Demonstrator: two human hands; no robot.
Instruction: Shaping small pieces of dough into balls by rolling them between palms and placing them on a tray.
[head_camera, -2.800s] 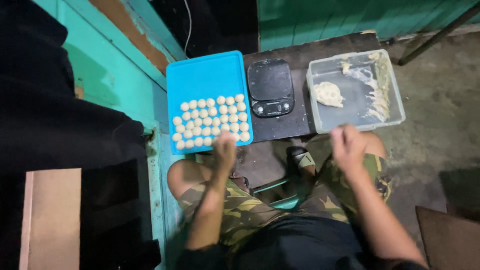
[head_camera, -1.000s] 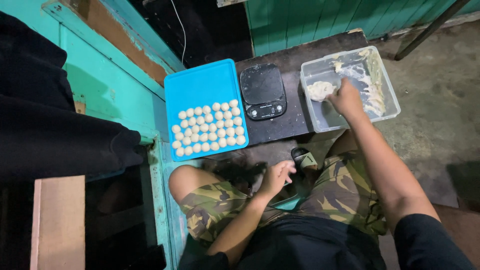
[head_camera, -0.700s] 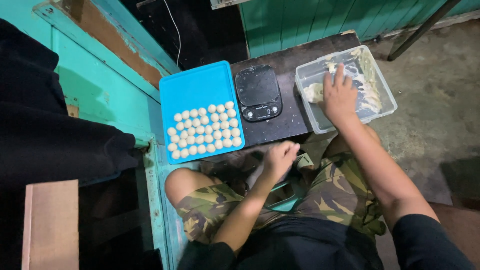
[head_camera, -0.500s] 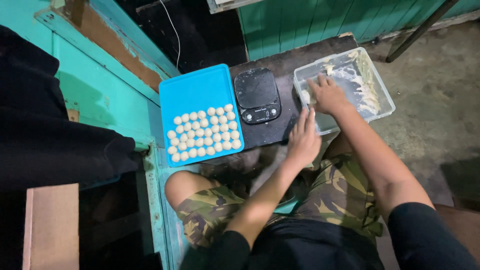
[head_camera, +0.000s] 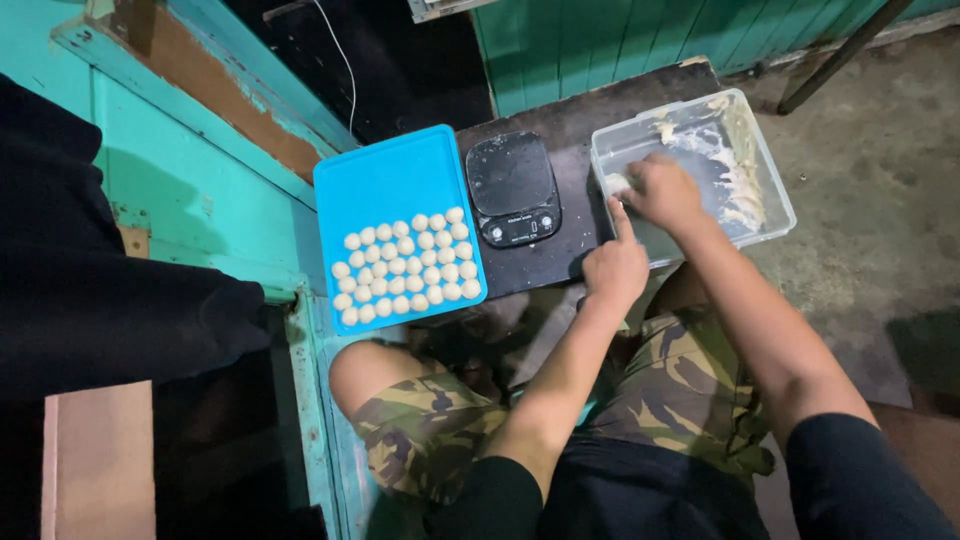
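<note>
The right hand (head_camera: 665, 192) has its fingers closed on the dough lump (head_camera: 618, 183) inside the clear tub (head_camera: 770, 180), while the left hand (head_camera: 615, 268), index finger pointing and the others curled, holds the tub's near wall just beside it.

My right fingers (head_camera: 655, 185) dig into pale dough (head_camera: 617, 183), probably a small lump, in the clear tub (head_camera: 775, 190) smeared with dough on the desk; my left fingers (head_camera: 620, 215) steady its near-left wall.

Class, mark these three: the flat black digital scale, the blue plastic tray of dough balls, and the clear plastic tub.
flat black digital scale (head_camera: 512, 180), head view, middle of its weighing plate.
blue plastic tray (head_camera: 385, 180), head view, bare upper part.
clear plastic tub (head_camera: 775, 190), head view, right rim.
</note>
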